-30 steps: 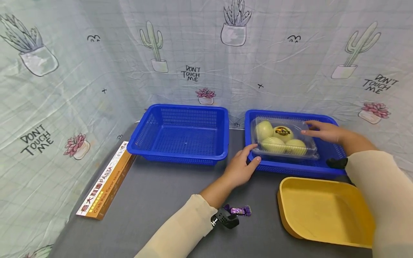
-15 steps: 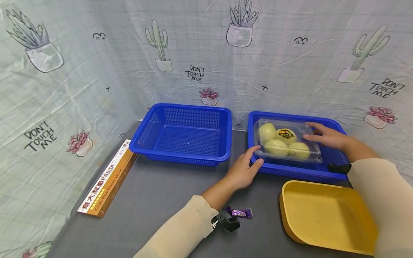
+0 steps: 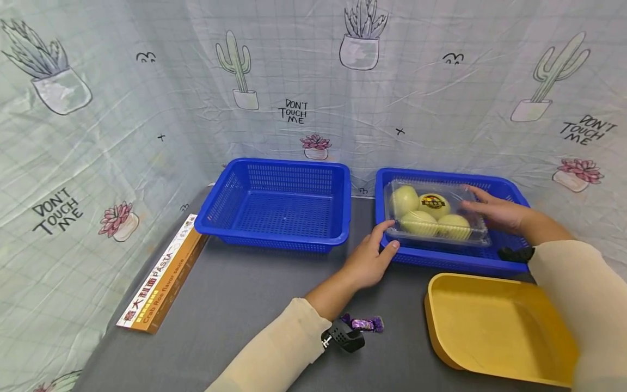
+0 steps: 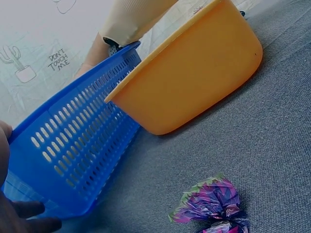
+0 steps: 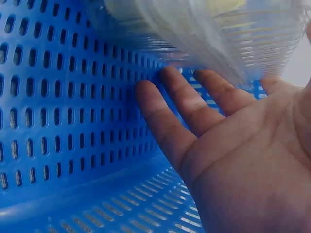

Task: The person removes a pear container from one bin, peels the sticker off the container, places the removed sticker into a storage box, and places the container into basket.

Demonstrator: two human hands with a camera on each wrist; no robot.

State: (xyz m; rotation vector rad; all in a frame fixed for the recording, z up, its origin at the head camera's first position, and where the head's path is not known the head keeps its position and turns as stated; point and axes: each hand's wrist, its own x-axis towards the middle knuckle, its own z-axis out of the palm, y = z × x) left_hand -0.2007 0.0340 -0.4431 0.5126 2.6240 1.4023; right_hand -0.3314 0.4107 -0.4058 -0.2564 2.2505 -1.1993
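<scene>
A clear plastic clamshell box with several pale green round fruits and a dark label sits tilted in the right blue basket. My right hand holds its right end, thumb at the top. In the right wrist view, the other fingers reach beneath the box, above the basket floor. At the basket's front left corner is my left hand, its index fingertip right at the box corner and rim. In the left wrist view its fingers lie fairly straight outside the basket wall.
Another blue basket stands to the left, with a long pasta box beside it. A yellow bin sits in front of the right basket. Near my left wrist lies a purple-wrapped candy. A printed curtain closes the back.
</scene>
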